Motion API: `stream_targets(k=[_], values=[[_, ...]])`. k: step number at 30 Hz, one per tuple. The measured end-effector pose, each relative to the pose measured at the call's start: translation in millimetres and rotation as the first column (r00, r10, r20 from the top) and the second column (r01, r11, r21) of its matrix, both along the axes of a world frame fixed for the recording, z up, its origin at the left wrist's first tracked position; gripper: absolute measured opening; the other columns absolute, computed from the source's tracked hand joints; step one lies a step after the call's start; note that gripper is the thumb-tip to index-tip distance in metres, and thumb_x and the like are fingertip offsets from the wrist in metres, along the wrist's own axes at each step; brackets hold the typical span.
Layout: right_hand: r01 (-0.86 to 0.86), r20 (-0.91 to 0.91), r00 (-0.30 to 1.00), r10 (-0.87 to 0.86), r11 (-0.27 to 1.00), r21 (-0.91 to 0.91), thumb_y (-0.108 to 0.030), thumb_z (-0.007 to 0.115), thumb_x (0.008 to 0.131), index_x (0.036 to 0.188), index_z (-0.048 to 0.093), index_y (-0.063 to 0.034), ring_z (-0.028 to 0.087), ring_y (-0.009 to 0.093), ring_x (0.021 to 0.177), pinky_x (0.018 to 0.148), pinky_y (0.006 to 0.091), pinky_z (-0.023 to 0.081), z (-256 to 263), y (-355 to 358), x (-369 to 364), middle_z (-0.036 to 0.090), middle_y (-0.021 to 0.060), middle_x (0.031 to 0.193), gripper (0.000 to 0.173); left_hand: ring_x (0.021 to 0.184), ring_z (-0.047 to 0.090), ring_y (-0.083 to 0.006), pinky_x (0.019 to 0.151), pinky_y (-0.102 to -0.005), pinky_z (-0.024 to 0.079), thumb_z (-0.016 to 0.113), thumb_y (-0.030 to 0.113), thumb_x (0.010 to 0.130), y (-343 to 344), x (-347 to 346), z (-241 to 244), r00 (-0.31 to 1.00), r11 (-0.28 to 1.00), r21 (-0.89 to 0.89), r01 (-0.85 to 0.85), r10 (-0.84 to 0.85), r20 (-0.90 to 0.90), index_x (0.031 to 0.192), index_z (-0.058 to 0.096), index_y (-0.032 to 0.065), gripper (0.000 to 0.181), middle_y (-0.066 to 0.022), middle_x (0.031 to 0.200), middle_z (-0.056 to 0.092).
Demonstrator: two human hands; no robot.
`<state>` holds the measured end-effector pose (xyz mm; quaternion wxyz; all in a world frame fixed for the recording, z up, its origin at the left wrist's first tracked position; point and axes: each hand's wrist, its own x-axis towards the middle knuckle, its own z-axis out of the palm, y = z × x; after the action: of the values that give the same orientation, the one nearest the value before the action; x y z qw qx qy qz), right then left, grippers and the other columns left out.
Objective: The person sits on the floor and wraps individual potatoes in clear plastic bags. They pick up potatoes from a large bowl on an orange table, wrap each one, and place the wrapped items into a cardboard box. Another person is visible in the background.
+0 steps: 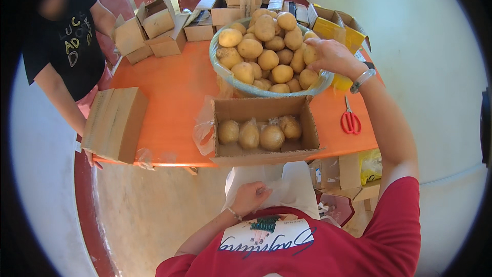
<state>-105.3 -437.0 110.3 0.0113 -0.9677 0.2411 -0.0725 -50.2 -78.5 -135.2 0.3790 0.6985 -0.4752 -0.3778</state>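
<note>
My right hand reaches over the right side of a large basin heaped with potatoes, its fingers around a potato at the edge of the heap. Low in front of my body, my left hand is closed on what looks like a thin clear plastic bag, above my lap. Between the basin and me an open cardboard box holds several potatoes wrapped in clear plastic, such as a wrapped potato, in a row. Clear plastic bags lie against the box's left side.
Red-handled scissors lie on the orange table at right. A closed cardboard box stands at the left edge, touched by a co-worker. More open cardboard boxes line the back. Below the table at right are cartons.
</note>
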Motion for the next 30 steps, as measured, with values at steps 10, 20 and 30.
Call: stream_targets(k=[10, 20, 30], values=[[0.056, 0.092, 0.994, -0.053, 0.998, -0.036, -0.025, 0.069, 0.062, 0.104, 0.057, -0.0012, 0.060, 0.036, 0.087, 0.076, 0.0426, 0.048, -3.6, -0.6, 0.3, 0.063, 0.0188, 0.091, 0.049, 0.062, 0.061, -0.0323, 0.058, -0.0388, 0.049, 0.063, 0.029, 0.081, -1.4, -1.6, 9.0, 0.998, 0.998, 0.059, 0.013, -0.010, -0.056, 0.081, 0.065, 0.0052, 0.024, -0.0153, 0.067, 0.063], [-0.146, 0.532, 0.824, -0.196, 0.834, 0.533, -0.021, 0.071, 0.068, 0.109, 0.059, 0.0046, 0.061, 0.015, 0.085, 0.076, 0.0275, 0.049, 26.9, 83.2, -95.6, 0.065, 0.0083, 0.094, 0.049, 0.061, 0.045, -0.0026, 0.054, -0.0213, 0.040, 0.064, 0.016, 0.086, -9.6, -5.3, 6.3, 0.968, 0.975, -0.126, -0.185, 0.158, -0.196, 0.086, 0.063, -0.0002, 0.017, 0.0031, 0.068, 0.056], [-0.108, 0.146, 0.929, -0.339, 0.127, 0.986, -0.016, 0.073, 0.071, 0.116, 0.055, 0.0020, 0.058, 0.014, 0.095, 0.083, 0.0292, 0.048, -151.2, 245.4, -163.0, 0.063, 0.0071, 0.104, 0.052, 0.060, 0.052, -0.0074, 0.054, -0.0249, 0.043, 0.064, 0.015, 0.084, -5.7, -39.1, 76.6, 0.976, 0.969, -0.246, 0.036, -0.087, -0.200, 0.091, 0.065, 0.0024, 0.014, -0.0012, 0.071, 0.062]])
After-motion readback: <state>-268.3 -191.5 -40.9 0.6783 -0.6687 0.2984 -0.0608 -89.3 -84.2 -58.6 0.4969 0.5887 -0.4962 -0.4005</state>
